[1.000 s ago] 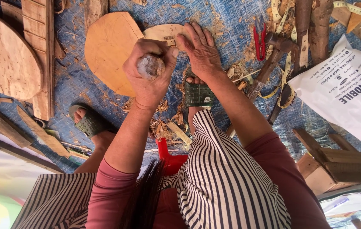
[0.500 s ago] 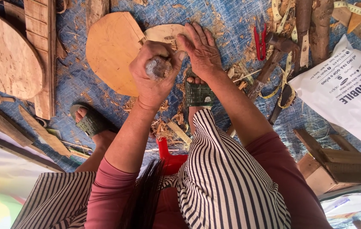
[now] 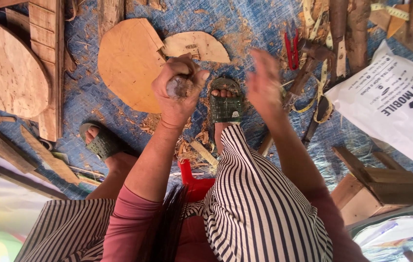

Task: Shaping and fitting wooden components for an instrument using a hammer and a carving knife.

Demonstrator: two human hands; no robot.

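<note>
My left hand (image 3: 167, 99) is closed in a fist around the grey-brown round end of a wooden tool handle (image 3: 180, 87), held upright above the blue tarp. My right hand (image 3: 264, 82) is blurred, fingers spread and holding nothing, hovering to the right of my sandalled right foot (image 3: 226, 104). A small half-round piece of wood (image 3: 197, 46) lies just beyond both hands. It lies against a larger rounded wooden slab (image 3: 129, 63). What is below the fist is hidden.
Wood shavings litter the blue tarp (image 3: 90, 97). A round board (image 3: 5, 73) and a plank (image 3: 46, 63) lie at left. At right are red-handled cutters (image 3: 291, 48), a hammer (image 3: 308, 63), a yellow tape measure (image 3: 320, 92), a white bag (image 3: 396, 102) and a wooden stool (image 3: 381, 184).
My right hand has lifted off the small half-round piece and swung to the right, now blurred. My left fist keeps its grip on the handle and has shifted slightly.
</note>
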